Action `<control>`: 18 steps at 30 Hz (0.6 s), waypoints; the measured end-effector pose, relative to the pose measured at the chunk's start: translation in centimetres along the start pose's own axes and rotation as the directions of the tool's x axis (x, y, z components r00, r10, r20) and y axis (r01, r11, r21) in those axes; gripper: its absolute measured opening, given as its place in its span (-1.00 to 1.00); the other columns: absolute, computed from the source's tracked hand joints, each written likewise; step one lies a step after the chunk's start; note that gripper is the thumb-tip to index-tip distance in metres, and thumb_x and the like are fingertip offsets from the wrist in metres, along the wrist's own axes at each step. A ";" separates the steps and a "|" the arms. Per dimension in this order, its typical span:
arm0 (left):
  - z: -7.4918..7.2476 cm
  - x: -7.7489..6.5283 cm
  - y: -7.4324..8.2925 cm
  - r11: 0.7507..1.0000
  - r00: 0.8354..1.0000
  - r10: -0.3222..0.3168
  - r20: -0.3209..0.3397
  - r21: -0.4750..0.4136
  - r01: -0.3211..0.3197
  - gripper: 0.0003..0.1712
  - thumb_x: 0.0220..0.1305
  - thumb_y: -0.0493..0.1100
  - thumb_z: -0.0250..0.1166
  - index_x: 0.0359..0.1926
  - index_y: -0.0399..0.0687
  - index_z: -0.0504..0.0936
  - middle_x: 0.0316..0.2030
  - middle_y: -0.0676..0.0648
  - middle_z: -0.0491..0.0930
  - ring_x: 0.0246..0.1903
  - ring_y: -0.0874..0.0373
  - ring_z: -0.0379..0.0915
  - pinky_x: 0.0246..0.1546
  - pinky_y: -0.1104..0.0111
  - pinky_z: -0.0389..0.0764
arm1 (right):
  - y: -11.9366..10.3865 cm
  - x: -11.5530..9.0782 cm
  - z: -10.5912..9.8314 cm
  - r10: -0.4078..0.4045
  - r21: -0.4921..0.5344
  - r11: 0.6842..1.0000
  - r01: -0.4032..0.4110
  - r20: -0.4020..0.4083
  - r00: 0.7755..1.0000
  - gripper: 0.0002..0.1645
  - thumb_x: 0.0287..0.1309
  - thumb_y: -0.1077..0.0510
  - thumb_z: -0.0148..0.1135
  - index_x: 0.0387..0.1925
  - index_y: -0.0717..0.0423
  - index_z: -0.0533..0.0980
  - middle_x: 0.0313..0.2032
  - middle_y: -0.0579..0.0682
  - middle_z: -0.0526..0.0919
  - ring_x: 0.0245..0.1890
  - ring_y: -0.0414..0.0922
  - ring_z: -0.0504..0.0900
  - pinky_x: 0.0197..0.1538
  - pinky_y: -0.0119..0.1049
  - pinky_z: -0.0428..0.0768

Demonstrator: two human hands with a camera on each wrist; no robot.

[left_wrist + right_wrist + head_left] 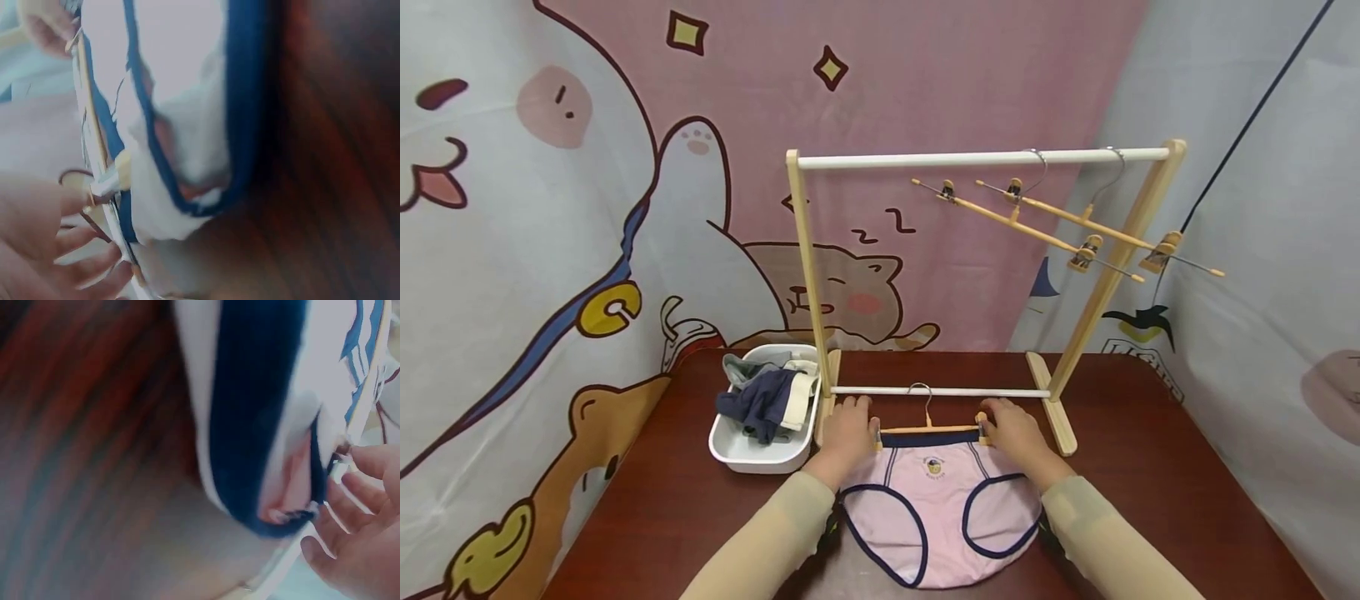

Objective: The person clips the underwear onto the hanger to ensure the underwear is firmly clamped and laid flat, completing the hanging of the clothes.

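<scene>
A pair of pink underpants (936,517) with navy trim lies on the table, its waistband in the clips of a wooden clip hanger (928,429). My left hand (850,437) pinches the clip at the hanger's left end; in the left wrist view, the thumb and forefinger are at that clip (112,178) and the other fingers spread beside it. At the opposite end, my right hand (1018,433) pinches the right clip (982,427). The right wrist view shows that hand's fingertips (365,459) against the clip, which is partly hidden.
Behind the underpants stands a wooden rack (808,275) with a white top rail (917,159). Two more clip hangers (1045,233) hang at its right side. A white basin (752,458) with folded navy, grey and cream clothes (767,400) sits left of the rack.
</scene>
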State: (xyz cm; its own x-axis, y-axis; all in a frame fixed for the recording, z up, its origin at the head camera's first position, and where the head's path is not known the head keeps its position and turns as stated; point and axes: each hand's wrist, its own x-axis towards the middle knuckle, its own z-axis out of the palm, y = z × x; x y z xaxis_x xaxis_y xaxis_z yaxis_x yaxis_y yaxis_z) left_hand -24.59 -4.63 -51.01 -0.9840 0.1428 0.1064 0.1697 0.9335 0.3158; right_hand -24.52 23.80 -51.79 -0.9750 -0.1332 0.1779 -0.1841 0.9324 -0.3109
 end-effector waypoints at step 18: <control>0.6 -3.5 2.2 0.979 0.962 0.065 0.264 0.170 -0.113 0.02 0.25 0.39 0.01 0.42 -0.29 0.06 0.46 -0.23 -0.05 0.44 -0.09 -0.10 0.35 -0.05 0.05 | -3.0 -4.3 -0.8 -0.038 -0.118 0.990 0.076 0.300 0.953 -0.02 0.19 -0.18 0.16 0.35 0.43 0.09 0.42 0.33 0.00 0.34 0.24 0.20 0.27 0.27 0.16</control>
State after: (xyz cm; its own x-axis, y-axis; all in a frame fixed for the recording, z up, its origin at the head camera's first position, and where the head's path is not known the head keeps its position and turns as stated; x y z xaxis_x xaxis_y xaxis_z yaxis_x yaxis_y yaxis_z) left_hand -20.77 -2.90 -51.26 -0.9502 0.2849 -0.1264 0.2678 0.9537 0.1367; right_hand -19.63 21.85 -50.87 -0.9597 -0.2631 -0.0984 -0.2422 0.9525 -0.1843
